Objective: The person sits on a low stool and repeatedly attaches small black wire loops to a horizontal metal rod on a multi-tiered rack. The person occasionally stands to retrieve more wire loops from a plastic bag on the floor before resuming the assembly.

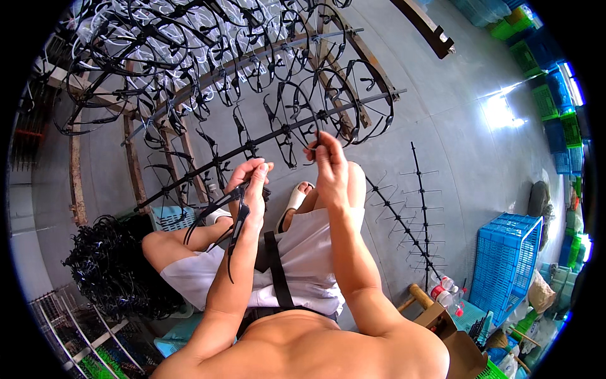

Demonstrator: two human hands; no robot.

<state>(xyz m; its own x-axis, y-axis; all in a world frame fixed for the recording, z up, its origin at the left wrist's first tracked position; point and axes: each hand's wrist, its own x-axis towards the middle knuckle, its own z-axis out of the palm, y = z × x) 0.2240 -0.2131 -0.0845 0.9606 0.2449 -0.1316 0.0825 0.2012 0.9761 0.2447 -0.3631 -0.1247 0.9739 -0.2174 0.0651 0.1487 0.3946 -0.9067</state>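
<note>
My left hand [250, 189] is closed with thumb and fingertips together. Several thin curved black plastic pieces [238, 228] hang from it along my wrist. Further forward, my right hand [331, 167] pinches the lower end of a slim black curved piece [317, 129] beside a black rack rod [265, 137]. The rod runs slantwise in front of me and carries clips and hooks. Similar black hoop-shaped pieces [346, 95] hang at its right end. My fingers partly hide where the right-hand piece meets the rod.
Behind the rod stand more racks of black hoops [148, 47] and white ones [214, 31] on rusty metal bars [134, 161]. A black heap [113, 265] lies left of my knee. To the right are spiked rods [421, 196], a blue crate [505, 262], bottles [447, 292] and a cardboard box [464, 347].
</note>
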